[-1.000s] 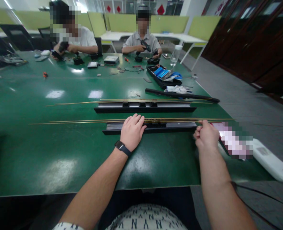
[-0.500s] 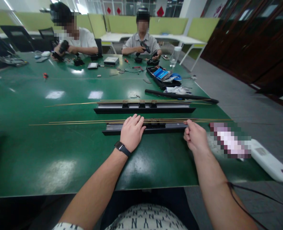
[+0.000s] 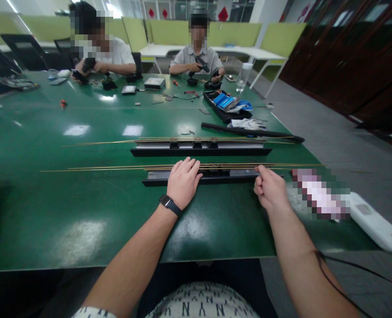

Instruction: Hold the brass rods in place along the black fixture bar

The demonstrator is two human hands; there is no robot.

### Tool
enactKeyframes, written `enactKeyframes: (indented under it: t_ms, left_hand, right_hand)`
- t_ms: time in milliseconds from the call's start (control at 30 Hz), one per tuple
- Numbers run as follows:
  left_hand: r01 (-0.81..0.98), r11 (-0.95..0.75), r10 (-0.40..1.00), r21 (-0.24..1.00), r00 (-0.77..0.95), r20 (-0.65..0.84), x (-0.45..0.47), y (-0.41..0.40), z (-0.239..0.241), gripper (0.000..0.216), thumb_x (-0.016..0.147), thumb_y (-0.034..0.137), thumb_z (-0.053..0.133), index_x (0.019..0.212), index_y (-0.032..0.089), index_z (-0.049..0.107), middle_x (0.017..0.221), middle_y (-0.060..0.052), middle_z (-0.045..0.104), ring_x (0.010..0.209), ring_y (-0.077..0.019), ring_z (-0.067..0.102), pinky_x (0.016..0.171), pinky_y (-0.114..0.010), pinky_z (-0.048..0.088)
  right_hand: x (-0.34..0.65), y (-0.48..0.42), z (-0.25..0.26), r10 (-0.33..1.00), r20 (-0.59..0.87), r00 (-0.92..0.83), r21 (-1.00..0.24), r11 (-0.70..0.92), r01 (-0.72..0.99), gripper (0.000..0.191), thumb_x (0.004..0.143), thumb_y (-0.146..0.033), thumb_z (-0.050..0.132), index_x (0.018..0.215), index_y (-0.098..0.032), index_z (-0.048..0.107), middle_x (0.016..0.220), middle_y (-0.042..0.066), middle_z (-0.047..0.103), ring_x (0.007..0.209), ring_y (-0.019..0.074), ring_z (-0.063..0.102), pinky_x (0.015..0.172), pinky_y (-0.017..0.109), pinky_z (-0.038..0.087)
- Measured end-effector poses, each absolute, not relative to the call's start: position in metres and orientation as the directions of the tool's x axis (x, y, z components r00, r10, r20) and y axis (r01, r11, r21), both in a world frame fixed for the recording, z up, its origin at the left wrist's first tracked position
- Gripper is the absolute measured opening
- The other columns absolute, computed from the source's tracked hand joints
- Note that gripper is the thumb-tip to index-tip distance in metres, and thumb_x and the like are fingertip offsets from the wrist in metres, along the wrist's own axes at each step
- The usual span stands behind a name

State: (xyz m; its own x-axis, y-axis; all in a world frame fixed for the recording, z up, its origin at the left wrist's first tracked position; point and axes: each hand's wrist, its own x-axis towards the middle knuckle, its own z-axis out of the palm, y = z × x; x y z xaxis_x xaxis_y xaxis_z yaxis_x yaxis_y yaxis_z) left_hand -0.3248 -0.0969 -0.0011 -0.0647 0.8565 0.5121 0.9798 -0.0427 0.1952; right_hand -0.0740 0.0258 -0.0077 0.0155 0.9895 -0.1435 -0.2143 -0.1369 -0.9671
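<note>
My left hand lies flat across the nearer black channel strip, its fingers stretched out over several thin golden rods. These rods run lengthwise along the strip and stick out past both its ends. Near the strip's right end, my right hand is closed, thumb and forefinger pinched at the rods; what sits between the fingertips is partly hidden. Small dark fittings show inside the strip between my hands. Behind it lies a second black channel strip, parallel, with golden rods along its back edge.
Beyond the strips lie a long black bar, white gloves and a black tray with blue items. A white device is at the right edge. Across the green table two people handle black tools. A clear bottle stands far right.
Hardly anything differs. Both hands keep their places on the strip and rods, and the view has shifted very slightly.
</note>
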Motion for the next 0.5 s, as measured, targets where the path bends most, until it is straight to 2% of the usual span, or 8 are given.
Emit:
enactKeyframes:
  t_ms: [233, 500]
  left_hand:
    - [0.979, -0.042, 0.852, 0.201, -0.071, 0.519, -0.326, -0.096, -0.003, 0.037, 0.099, 0.029, 0.058, 0.135, 0.019, 0.062, 0.138, -0.011, 0.066, 0.138, -0.028, 0.055, 0.117, -0.046, 0.039]
    - [0.98, -0.04, 0.853, 0.197, -0.07, 0.518, -0.325, -0.097, -0.002, 0.037, 0.1, 0.03, 0.057, 0.135, 0.018, 0.061, 0.139, -0.011, 0.066, 0.138, -0.0276, 0.054, 0.118, -0.045, 0.038]
  right_hand:
    - [-0.086, 0.018, -0.009, 0.963, -0.184, -0.195, -0.967, -0.213, -0.142, 0.039, 0.076, -0.05, 0.085, 0.087, -0.016, 0.067, 0.044, -0.007, 0.049, 0.028, 0.0046, 0.031, 0.027, 0.016, 0.02]
    - [-0.077, 0.024, -0.01, 0.985, -0.17, -0.041, -0.961, -0.174, -0.214, 0.033, 0.079, -0.046, 0.081, 0.084, -0.017, 0.066, 0.044, -0.007, 0.048, 0.027, 0.0046, 0.032, 0.027, 0.016, 0.021]
